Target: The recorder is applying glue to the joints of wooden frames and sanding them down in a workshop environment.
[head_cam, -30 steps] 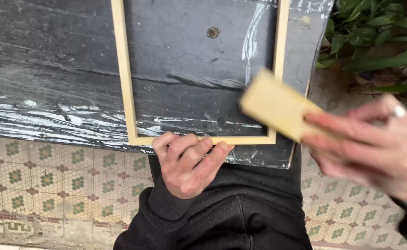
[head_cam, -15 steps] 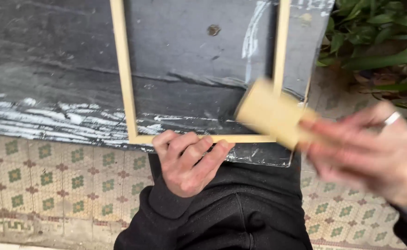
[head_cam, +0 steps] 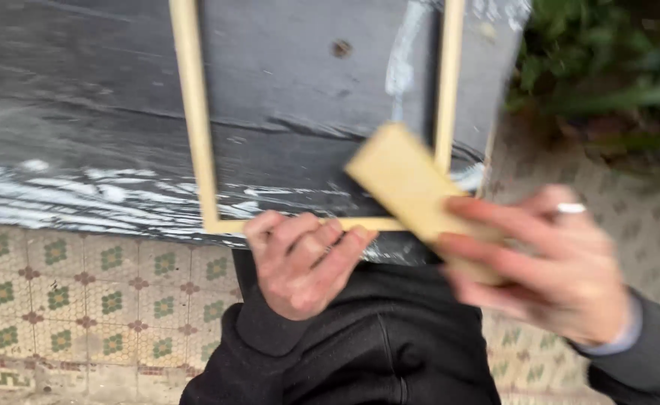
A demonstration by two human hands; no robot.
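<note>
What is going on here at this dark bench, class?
A person stands at a dark work surface on which a light wooden frame lies flat. The left hand grips the frame's near rail. The right hand, wearing a ring, holds a tan rectangular block, blurred, over the frame's near right corner. Patterned floor tiles and green plants lie beyond the bench.

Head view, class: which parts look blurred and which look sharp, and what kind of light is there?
Head view: the right hand and its wooden block are smeared by motion blur; the left hand on the wooden frame is sharper; the plants are soft; the light is flat and even, with no hard shadows.
</note>
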